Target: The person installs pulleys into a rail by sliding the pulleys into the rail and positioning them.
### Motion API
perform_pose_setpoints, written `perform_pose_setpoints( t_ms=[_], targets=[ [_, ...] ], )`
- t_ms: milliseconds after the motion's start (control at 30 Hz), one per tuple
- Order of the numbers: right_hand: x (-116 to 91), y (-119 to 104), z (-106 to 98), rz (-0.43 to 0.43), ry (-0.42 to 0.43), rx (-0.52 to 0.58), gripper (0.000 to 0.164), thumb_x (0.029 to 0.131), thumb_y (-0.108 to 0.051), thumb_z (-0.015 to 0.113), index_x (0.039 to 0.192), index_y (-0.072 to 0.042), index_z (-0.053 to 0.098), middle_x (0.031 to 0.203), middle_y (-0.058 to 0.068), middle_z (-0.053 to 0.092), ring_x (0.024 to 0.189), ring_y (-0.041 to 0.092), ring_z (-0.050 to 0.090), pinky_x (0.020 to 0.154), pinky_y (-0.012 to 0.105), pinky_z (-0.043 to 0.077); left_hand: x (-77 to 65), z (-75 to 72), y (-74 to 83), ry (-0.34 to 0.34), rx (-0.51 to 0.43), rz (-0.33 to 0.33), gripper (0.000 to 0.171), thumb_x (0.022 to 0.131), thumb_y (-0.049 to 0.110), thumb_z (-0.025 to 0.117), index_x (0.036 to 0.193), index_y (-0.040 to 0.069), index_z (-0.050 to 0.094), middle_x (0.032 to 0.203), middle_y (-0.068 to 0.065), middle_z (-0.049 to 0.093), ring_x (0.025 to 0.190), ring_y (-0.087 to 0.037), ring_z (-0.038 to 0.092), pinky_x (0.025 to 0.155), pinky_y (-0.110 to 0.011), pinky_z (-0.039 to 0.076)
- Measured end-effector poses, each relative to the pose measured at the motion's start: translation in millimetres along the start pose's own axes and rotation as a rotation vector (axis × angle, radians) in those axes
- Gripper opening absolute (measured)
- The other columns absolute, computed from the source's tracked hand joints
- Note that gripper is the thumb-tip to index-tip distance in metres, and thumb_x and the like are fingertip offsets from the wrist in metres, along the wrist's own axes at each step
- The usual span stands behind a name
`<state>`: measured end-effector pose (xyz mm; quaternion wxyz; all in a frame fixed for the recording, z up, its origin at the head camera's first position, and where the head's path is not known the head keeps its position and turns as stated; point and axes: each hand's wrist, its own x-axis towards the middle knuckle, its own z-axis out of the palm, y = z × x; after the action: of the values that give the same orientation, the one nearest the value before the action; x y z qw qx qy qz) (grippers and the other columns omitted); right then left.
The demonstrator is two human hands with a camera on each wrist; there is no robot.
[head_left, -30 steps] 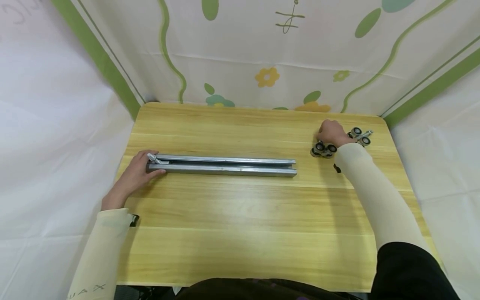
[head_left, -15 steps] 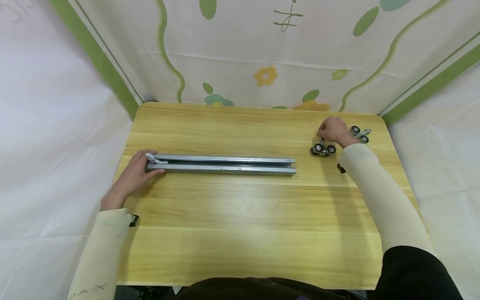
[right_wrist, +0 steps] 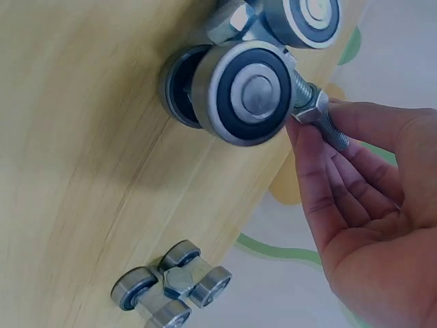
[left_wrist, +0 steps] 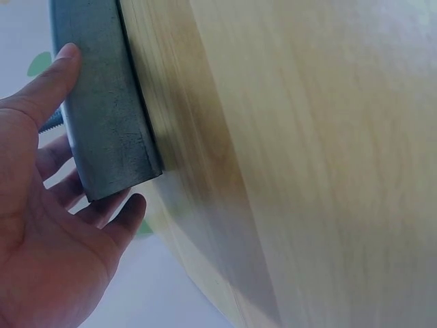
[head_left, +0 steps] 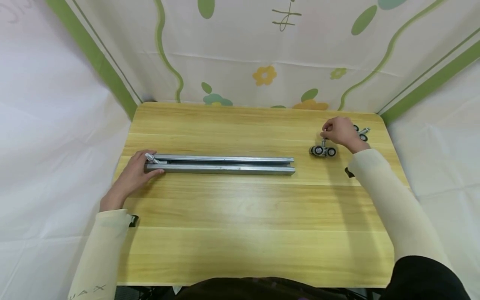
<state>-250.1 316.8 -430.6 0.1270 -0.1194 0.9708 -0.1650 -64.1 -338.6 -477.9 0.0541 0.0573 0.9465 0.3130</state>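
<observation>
A long galvanized steel channel rail [head_left: 225, 168] lies across the table, its slot facing up. My left hand [head_left: 132, 174] grips its left end, thumb [left_wrist: 60, 72] along the near side and fingers behind. A threaded bolt [head_left: 151, 158] sticks up from the slot beside that hand. At the right, my right hand [head_left: 341, 131] pinches the threaded bolt [right_wrist: 328, 126] of a four-wheeled roller trolley [head_left: 321, 151] between thumb and fingers. The trolley's wheels point down, with its bolt upward; a nut [right_wrist: 312, 108] sits on the threads at the fingertips.
A second roller trolley [head_left: 363, 134] lies on its side behind the right hand, partly hidden in the head view. The wooden table [head_left: 240, 225] has fabric walls on the left, right and back. The rail's right end stops short of the held trolley.
My right hand has shifted slightly right, and the trolley has turned so that its bolt stands more upright. The left hand and the rail stay put.
</observation>
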Motion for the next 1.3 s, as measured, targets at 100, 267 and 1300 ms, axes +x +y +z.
perform_pose_setpoints(
  t_ms=[100,267,1300],
  targets=[
    [-5,0,-2,-0.016,0.018,0.011,0.025,0.099,-0.018,0.073,0.106,0.005,0.074,0.085,0.015,0.073,0.069,0.026,0.064,0.067,0.045,0.052,-0.2,-0.5,0.5,-0.005,0.004,-0.002,0.070,0.095,0.015,0.082,0.147,-0.013,0.044,0.151,-0.039,0.039,0.141,-0.059,0.035,0.115,-0.072,0.029],
    [-15,1,-3,-0.042,0.041,0.021,0.019,0.098,-0.017,0.075,0.099,0.002,0.076,0.082,0.011,0.075,0.068,0.023,0.066,0.064,0.038,0.049,0.3,-0.4,0.4,-0.015,0.003,-0.013,0.071,0.096,0.016,0.081,0.148,-0.012,0.044,0.152,-0.040,0.038,0.141,-0.059,0.034,0.115,-0.072,0.029],
    [-74,-17,-2,-0.170,-0.019,-0.109,0.018,0.095,-0.011,0.081,0.103,0.005,0.077,0.092,0.017,0.077,0.079,0.029,0.073,0.073,0.052,0.060,0.6,-0.5,-0.7,-0.035,-0.006,-0.026,0.073,0.096,0.020,0.081,0.149,-0.014,0.043,0.152,-0.040,0.037,0.142,-0.059,0.033,0.116,-0.072,0.029]
  ],
)
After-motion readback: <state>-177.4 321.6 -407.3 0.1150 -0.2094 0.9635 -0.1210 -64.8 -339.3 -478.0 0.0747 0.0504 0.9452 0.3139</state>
